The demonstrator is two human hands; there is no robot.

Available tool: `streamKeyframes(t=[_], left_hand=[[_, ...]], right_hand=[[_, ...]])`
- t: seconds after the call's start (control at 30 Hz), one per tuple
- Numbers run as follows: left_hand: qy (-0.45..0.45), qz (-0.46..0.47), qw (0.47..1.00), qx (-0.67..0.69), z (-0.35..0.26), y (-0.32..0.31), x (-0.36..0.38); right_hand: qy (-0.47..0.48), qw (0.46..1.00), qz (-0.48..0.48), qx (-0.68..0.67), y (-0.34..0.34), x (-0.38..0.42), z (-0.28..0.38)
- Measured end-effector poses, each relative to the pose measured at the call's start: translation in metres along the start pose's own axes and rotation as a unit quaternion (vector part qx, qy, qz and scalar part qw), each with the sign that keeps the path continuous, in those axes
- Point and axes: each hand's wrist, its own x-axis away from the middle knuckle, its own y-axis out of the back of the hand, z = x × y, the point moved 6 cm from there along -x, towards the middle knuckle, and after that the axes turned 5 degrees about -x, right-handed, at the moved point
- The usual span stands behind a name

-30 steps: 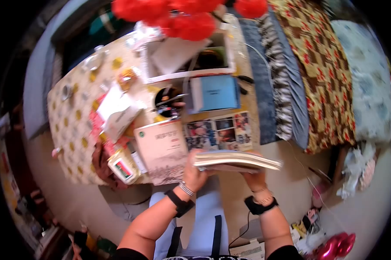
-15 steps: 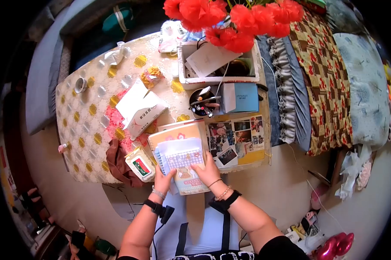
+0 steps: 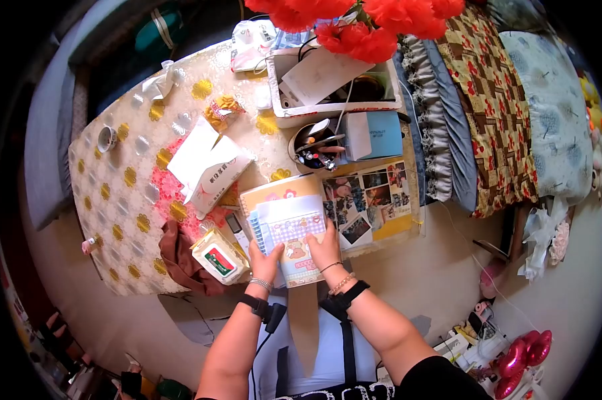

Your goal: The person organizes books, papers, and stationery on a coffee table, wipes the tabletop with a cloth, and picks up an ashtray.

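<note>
Both my hands grip a small stack of notebooks at the near edge of the table. On top is a notebook with a lilac checked cover and a bear picture [image 3: 291, 233]. Beneath it are pale sheets and a peach notebook with red flowers [image 3: 289, 188]. My left hand [image 3: 265, 263] holds the lower left side, its thumb on the front. My right hand [image 3: 325, 247] clasps the right side, thumb pressed on the bear cover. The fingers behind the stack are hidden. Close to my left hand lies a pack of wipes [image 3: 215, 259].
A tissue pack [image 3: 217, 175] and brown cloth [image 3: 181, 260] lie to the left. Behind the stack are a pen holder [image 3: 314, 148], a blue box [image 3: 375, 136] and a white bin [image 3: 337, 115]. Photos [image 3: 371, 200] lie right. Red flowers [image 3: 367, 33] overhang the top.
The view has shifted slightly. The stack and both hands have moved a little right and away from my body, uncovering a slim white object beside the wipes. Both hands keep their hold.
</note>
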Motion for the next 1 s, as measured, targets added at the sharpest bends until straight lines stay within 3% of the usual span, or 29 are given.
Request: streamKeyframes(t=[0.03,0.1,0.17,0.23,0.3,0.37,0.5,0.67,0.77,0.87,0.93,0.97,1.0], left_hand=[[0.002,0.0,1.0,0.001,0.003,-0.003,0.0],[-0.003,-0.05,0.99,-0.132,-0.001,-0.005,0.003],[0.005,-0.047,0.99,-0.131,0.01,-0.008,0.002],[-0.02,-0.098,0.979,-0.177,0.004,-0.006,0.006],[-0.003,-0.105,0.978,-0.179,0.007,-0.01,0.008],[-0.089,-0.17,0.958,-0.212,-0.002,-0.011,0.013],[0.022,-0.099,0.985,-0.136,0.004,-0.008,0.002],[0.08,-0.07,0.988,-0.112,0.014,-0.009,-0.013],[0.081,-0.095,0.984,-0.129,0.01,-0.013,-0.015],[0.044,-0.1,0.99,-0.087,0.0,-0.014,-0.009],[-0.076,-0.18,0.971,-0.135,-0.014,-0.01,0.008],[-0.073,-0.184,0.971,-0.137,-0.012,-0.005,0.016],[-0.094,-0.19,0.964,-0.158,-0.015,0.0,0.024]], right_hand=[[-0.001,1.0,0.001,0.002,0.0,-0.004,-0.002],[-0.032,0.999,-0.006,0.008,-0.001,-0.009,-0.008],[-0.025,0.999,-0.024,0.017,-0.003,-0.011,-0.013],[0.044,0.991,-0.044,0.114,0.003,-0.011,-0.004],[0.05,0.988,-0.039,0.14,0.003,-0.012,-0.006],[-0.024,0.999,0.037,-0.027,-0.001,-0.014,-0.008],[0.006,0.999,0.016,0.048,0.001,-0.02,-0.011],[0.004,0.998,-0.003,0.066,0.004,-0.026,0.003],[-0.046,0.998,0.035,0.004,0.003,-0.033,-0.002],[-0.047,0.998,0.036,-0.007,-0.002,-0.036,-0.008],[-0.033,0.997,-0.006,0.067,0.0,-0.028,-0.004],[-0.033,0.997,-0.001,0.066,-0.001,-0.023,-0.004],[0.034,0.996,-0.028,0.079,0.004,-0.019,0.006]])
